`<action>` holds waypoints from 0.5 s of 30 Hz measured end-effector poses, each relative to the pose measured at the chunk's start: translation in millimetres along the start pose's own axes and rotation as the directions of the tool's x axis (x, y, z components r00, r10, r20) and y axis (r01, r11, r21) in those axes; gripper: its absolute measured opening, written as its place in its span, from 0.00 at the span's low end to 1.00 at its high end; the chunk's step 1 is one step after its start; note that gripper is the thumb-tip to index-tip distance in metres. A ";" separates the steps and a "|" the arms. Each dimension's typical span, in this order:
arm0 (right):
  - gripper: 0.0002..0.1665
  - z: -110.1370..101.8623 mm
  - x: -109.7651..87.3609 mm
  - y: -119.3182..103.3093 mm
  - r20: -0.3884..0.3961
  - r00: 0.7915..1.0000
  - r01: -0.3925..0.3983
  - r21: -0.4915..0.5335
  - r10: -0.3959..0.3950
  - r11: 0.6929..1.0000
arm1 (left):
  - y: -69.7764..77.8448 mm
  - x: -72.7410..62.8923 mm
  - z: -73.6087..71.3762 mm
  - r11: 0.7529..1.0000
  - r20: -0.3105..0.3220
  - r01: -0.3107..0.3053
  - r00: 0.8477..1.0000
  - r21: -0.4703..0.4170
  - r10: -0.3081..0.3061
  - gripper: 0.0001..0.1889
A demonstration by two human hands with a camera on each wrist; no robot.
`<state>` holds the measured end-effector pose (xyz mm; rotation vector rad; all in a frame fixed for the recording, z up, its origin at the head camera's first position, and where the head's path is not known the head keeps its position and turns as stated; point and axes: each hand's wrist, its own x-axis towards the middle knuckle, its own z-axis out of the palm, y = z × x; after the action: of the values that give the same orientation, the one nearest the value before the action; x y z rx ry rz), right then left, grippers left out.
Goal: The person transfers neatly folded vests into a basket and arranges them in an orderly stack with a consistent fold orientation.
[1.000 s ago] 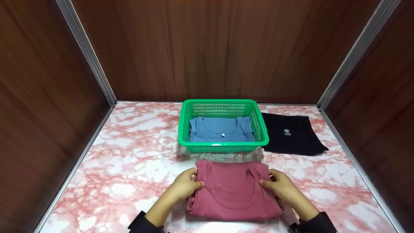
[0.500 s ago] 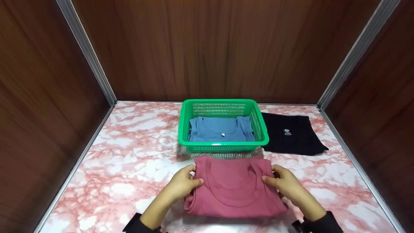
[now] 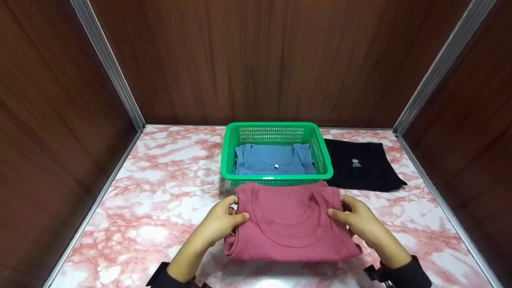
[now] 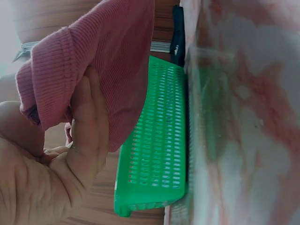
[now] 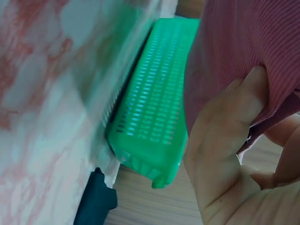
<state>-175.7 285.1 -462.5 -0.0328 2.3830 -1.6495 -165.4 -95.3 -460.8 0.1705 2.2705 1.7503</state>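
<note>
Head view | blue top (image 3: 268,156) folded in basket (image 3: 226,154), seemingly done | pink top (image 3: 286,224) not yet in, held above counter (image 3: 160,180) before it | left hand (image 3: 222,220), right hand (image 3: 359,219): grip pinching its sides | black cloth (image 3: 364,170) beside basket, seemingly left

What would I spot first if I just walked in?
Probably the bright green basket near the back of the table, with a folded blue top inside. Then the folded pink top in front, held between the left hand and right hand. A black folded garment lies right of the basket.
</note>
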 end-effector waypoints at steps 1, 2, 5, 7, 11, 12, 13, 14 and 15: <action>0.26 -0.4 -0.6 -1.5 -0.003 1.000 0.003 0.002 -0.003 1.000 | 1.3 -0.2 -0.5 1.000 -0.001 -0.001 1.000 -0.002 0.001 0.14; 0.26 -0.7 -1.0 -2.7 -0.005 1.000 0.005 0.004 -0.005 1.000 | 2.2 -0.3 -1.2 1.000 -0.003 -0.002 1.000 -0.001 0.002 0.14; 0.26 -1.5 -2.2 -5.3 -0.007 1.000 0.009 0.012 -0.009 1.000 | 4.5 -0.5 -2.1 1.000 -0.007 -0.002 1.000 -0.005 0.002 0.14; 0.26 -2.1 -2.6 -6.5 -0.005 1.000 0.011 0.017 -0.011 1.000 | 5.9 -1.0 -2.9 1.000 -0.013 -0.005 1.000 -0.010 0.005 0.14; 0.27 -3.7 -3.7 -9.6 0.009 1.000 0.025 0.030 -0.025 0.999 | 8.6 -1.7 -4.9 1.000 -0.015 -0.011 1.000 -0.025 0.010 0.14; 0.27 -4.0 -4.0 -10.5 0.009 1.000 0.030 0.031 -0.030 0.999 | 9.3 -1.8 -5.3 0.999 -0.015 -0.014 1.000 -0.029 0.013 0.14; 0.27 -4.3 -4.2 -11.3 0.009 0.999 0.035 0.033 -0.035 0.999 | 9.9 -1.8 -5.7 0.999 -0.013 -0.016 1.000 -0.031 0.016 0.14; 0.27 -4.6 -4.3 -12.1 0.009 0.999 0.038 0.035 -0.038 0.999 | 10.4 -1.8 -6.1 0.999 -0.012 -0.017 1.000 -0.033 0.016 0.14; 0.27 -5.0 -4.3 -12.8 0.007 0.999 0.039 0.037 -0.040 0.999 | 10.8 -1.7 -6.5 0.999 -0.011 -0.018 1.000 -0.035 0.017 0.14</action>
<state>-174.1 285.7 -448.2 -0.0806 2.3605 -1.7068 -166.4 -98.9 -448.6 0.1750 2.2507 1.8028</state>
